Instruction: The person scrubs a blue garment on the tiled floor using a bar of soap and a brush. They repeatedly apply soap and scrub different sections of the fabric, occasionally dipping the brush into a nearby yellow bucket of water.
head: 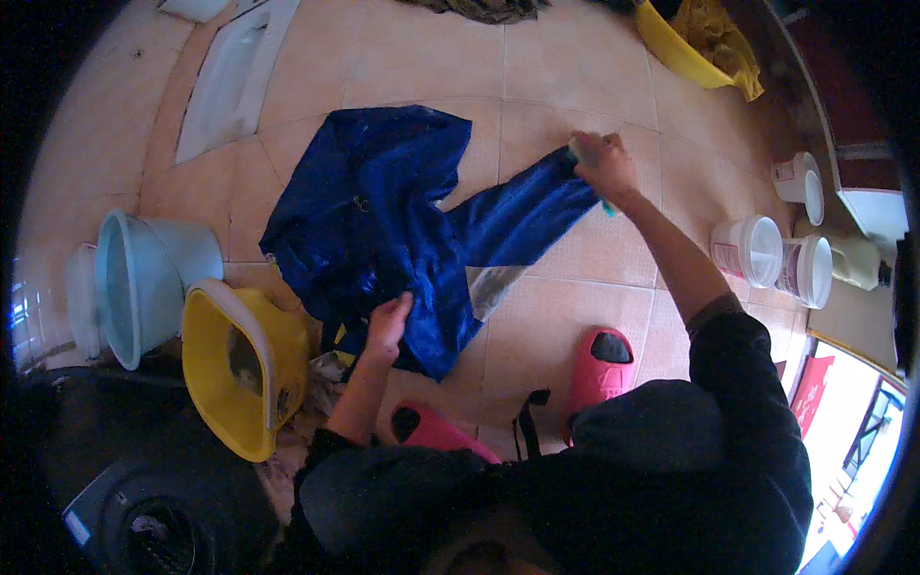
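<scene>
A dark blue garment point(374, 194) with a shiny, wet-looking surface lies spread on the tiled floor before me. One long sleeve or leg point(528, 208) of it stretches out to the right. At the far end of this part, my right hand point(611, 169) grips what looks like a scrubbing brush point(609, 208) with teal bristles, mostly hidden by the fingers, against the cloth. My left hand point(388, 323) holds the near part of the garment, its fingertips partly hidden in the fabric. A pale grey patch point(494, 287) shows beside the garment's near right edge.
At left stand a yellow bucket point(226, 359), a light blue bucket point(154, 277) and a black appliance-like object point(136, 496). A white squat toilet point(237, 79) is set in the floor. At right are white plastic tubs point(747, 251) and a yellow basin point(683, 54) holding brown cloth. Pink clogs point(604, 363) are on my feet.
</scene>
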The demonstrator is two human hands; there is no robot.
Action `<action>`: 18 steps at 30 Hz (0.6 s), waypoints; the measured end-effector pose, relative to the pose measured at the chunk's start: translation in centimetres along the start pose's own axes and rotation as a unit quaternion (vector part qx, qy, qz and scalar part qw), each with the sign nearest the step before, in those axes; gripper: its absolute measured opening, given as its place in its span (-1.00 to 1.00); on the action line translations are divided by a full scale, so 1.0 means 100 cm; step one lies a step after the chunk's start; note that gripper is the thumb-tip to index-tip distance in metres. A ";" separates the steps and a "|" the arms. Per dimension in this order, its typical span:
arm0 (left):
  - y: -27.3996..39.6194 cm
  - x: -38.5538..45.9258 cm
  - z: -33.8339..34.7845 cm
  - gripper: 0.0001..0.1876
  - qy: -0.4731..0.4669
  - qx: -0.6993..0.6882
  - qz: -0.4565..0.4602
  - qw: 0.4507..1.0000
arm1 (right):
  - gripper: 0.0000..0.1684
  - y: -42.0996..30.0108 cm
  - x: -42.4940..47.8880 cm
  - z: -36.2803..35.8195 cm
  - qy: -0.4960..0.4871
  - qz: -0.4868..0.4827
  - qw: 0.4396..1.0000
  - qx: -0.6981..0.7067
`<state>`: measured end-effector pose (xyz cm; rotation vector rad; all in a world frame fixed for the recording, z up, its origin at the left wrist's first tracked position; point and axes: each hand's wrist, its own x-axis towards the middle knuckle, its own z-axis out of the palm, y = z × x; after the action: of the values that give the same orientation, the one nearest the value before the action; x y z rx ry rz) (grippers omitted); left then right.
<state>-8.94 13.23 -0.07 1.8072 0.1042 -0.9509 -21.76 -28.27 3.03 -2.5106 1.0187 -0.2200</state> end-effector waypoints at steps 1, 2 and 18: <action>0.007 -0.001 -0.002 -0.69 0.002 -0.126 -0.053 0.991 | -0.29 -0.004 0.006 -0.009 0.023 -0.003 0.999 0.026; 0.017 -0.001 -0.010 -0.75 -0.001 -0.131 0.043 0.991 | -0.32 -0.005 0.019 -0.024 0.048 -0.046 0.996 0.058; -0.054 -0.027 -0.020 -0.58 -0.011 0.525 0.155 0.837 | -0.53 -0.145 -0.137 0.103 -0.201 -0.161 0.965 0.057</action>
<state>-12.27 18.23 -2.14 2.6772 -0.8698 -0.8346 -19.43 -6.16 0.25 -2.4612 0.4258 0.1339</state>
